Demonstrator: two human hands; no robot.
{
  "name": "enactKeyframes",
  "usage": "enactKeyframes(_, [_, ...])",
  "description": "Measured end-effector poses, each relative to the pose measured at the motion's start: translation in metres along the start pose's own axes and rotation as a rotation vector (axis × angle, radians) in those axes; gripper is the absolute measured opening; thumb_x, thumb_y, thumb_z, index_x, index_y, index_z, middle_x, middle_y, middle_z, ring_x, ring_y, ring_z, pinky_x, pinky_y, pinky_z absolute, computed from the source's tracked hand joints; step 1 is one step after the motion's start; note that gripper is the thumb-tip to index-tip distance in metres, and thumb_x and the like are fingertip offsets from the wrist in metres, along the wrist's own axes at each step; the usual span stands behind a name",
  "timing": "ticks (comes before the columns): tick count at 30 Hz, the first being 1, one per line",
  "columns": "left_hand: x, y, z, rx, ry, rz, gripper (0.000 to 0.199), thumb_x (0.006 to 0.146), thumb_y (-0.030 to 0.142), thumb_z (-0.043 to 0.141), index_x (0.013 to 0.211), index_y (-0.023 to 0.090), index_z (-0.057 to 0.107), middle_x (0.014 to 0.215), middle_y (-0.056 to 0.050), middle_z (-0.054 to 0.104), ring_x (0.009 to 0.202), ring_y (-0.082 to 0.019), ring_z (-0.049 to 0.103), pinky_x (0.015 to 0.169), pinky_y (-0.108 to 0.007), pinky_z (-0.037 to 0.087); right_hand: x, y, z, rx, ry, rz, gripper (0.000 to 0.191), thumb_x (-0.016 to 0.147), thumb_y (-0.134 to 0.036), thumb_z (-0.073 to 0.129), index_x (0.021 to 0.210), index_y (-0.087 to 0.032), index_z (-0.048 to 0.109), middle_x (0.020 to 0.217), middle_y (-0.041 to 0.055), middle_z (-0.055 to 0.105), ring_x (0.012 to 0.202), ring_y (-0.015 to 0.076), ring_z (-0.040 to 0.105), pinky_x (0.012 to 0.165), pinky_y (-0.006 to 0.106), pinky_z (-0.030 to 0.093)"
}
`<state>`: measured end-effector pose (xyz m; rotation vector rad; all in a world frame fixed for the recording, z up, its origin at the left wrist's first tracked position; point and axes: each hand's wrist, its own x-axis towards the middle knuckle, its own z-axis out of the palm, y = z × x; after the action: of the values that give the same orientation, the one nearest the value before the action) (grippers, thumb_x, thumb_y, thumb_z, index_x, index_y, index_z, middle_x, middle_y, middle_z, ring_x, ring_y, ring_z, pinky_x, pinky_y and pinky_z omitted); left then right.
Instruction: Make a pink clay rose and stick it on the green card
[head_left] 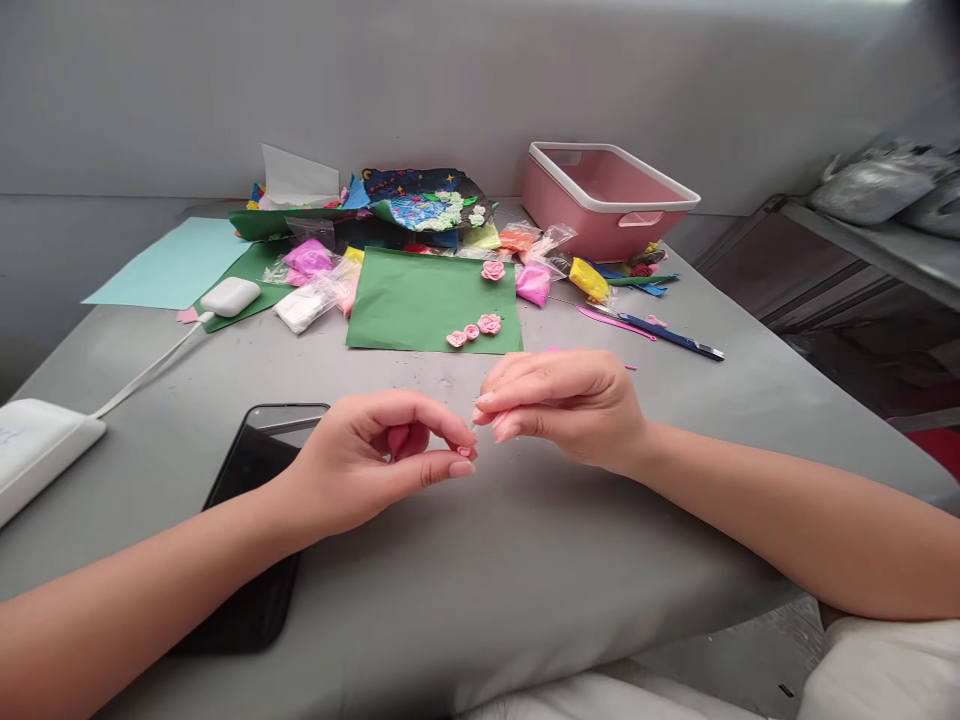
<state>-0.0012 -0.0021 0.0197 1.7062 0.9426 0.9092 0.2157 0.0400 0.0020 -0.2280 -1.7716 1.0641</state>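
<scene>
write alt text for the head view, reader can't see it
The left hand pinches a small pink piece close to the right hand, over a grey table. Beyond them lie green paper with pink flowers, colourful bags and a pink bin.

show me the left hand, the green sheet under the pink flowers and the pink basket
Left hand (366,470), head view: middle of the hand
Green sheet (420,298), head view: bare paper
Pink basket (596,234), head view: outer wall

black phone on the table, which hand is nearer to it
Left. The left hand is by the right edge of the black phone, its forearm crossing over it; the right hand is farther right.
</scene>
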Motion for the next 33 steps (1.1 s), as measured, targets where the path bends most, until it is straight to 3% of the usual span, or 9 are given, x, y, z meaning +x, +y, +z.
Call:
enactKeyframes(5, [0.0008,0.0017,0.0001,0.004,-0.004,0.007,0.012,0.075,0.020,0.079,0.087,0.018,0.081,0.065,-0.003,0.072,0.047,-0.008,0.044,0.044,-0.022,0.039,-0.0018,0.0004,0.0008,0.056,0.050,0.039,0.038,0.078,-0.013,0.081,0.113,-0.025,0.076,0.088,0.0031,0.078,0.079,0.0122,0.073,0.064,0.021,0.060])
enactKeyframes(11, [0.0020,0.0010,-0.0009,-0.003,-0.020,0.031,0.009,0.076,0.018,0.078,0.083,0.021,0.081,0.072,-0.004,0.074,0.050,-0.009,0.047,0.046,-0.023,0.041,0.0020,0.0008,-0.0001,-0.083,0.059,-0.064,0.013,0.080,-0.014,0.079,0.092,-0.020,0.080,0.078,0.0025,0.073,0.070,0.0107,0.067,0.065,0.023,0.057])
enactKeyframes(15, [0.0017,0.0002,-0.0017,0.021,-0.009,-0.024,0.008,0.073,0.024,0.081,0.080,0.020,0.080,0.069,-0.004,0.072,0.050,-0.009,0.045,0.044,-0.023,0.038,0.0021,-0.0001,0.0001,-0.092,0.038,-0.060,0.010,0.081,-0.016,0.079,0.090,-0.019,0.079,0.077,0.0031,0.073,0.069,0.0113,0.066,0.064,0.024,0.057])
enactKeyframes(20, [0.0015,-0.0010,-0.0025,0.026,0.004,-0.046,0.010,0.072,0.027,0.083,0.078,0.020,0.079,0.065,-0.003,0.069,0.047,-0.008,0.042,0.042,-0.023,0.036,0.0009,-0.0009,0.0012,-0.113,-0.001,-0.070,0.020,0.082,-0.017,0.078,0.102,-0.019,0.076,0.079,0.0038,0.074,0.071,0.0118,0.067,0.063,0.023,0.056])
enactKeyframes(27, [0.0014,-0.0010,-0.0012,-0.005,0.027,-0.030,0.013,0.070,0.027,0.084,0.076,0.018,0.077,0.061,-0.002,0.066,0.049,-0.009,0.043,0.043,-0.023,0.036,0.0013,-0.0039,0.0026,-0.227,-0.055,-0.135,0.003,0.084,-0.015,0.075,0.087,-0.016,0.072,0.073,0.0038,0.071,0.067,0.0113,0.064,0.061,0.024,0.054])
enactKeyframes(31, [0.0033,0.0012,-0.0017,-0.012,0.015,-0.106,0.012,0.070,0.025,0.083,0.077,0.018,0.077,0.049,0.004,0.051,0.046,-0.007,0.034,0.041,-0.021,0.031,0.0001,-0.0051,0.0037,-0.229,-0.049,-0.098,0.014,0.083,-0.015,0.077,0.095,-0.016,0.072,0.078,0.0040,0.072,0.070,0.0109,0.065,0.062,0.022,0.057])
enactKeyframes(33, [0.0047,0.0022,-0.0029,-0.034,0.008,-0.126,0.013,0.070,0.025,0.083,0.079,0.018,0.077,0.049,0.005,0.051,0.047,-0.007,0.032,0.041,-0.020,0.032,0.0003,-0.0058,0.0042,-0.232,-0.023,-0.080,0.019,0.083,-0.016,0.077,0.101,-0.017,0.072,0.085,0.0051,0.073,0.074,0.0113,0.066,0.063,0.022,0.058])
